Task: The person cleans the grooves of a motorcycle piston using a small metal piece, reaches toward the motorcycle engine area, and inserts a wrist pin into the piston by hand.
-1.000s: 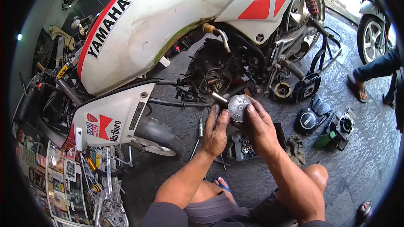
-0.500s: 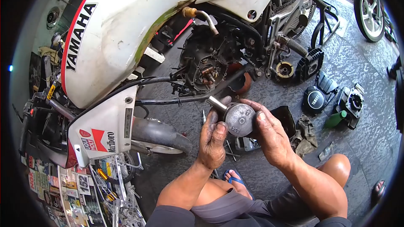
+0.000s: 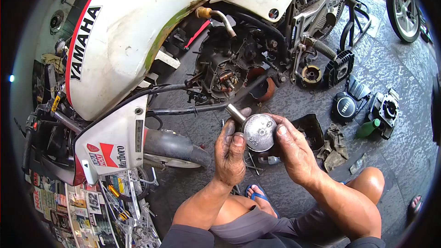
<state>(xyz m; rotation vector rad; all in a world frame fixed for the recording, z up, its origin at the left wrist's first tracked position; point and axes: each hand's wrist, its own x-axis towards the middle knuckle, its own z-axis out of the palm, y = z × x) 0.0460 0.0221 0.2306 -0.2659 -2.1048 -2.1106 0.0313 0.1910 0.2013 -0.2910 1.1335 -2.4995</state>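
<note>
A round grey piston (image 3: 259, 132) is held between both hands, its flat crown turned up toward me. From its upper left side sticks out a shiny piston pin (image 3: 235, 113). My left hand (image 3: 230, 154) grips the piston's left side, thumb upright and fingers behind, close to the pin. On the other side my right hand (image 3: 294, 147) has its thumb on the rim and its fingers curled around the back. The piston's underside is hidden. Beyond the hands, the opened engine (image 3: 225, 66) hangs in the motorcycle frame.
The white motorcycle (image 3: 124, 32) fills the upper left, its front wheel (image 3: 177, 149) near my left arm. A dark tray (image 3: 308, 131), a rag (image 3: 334, 147), a green bottle (image 3: 367, 128) and a Yamaha engine cover (image 3: 346, 106) lie on the floor at right.
The piston has tilted and turned slightly, so its crown now catches more light. My right hand has shifted a little left around it; the left hand has barely moved.
</note>
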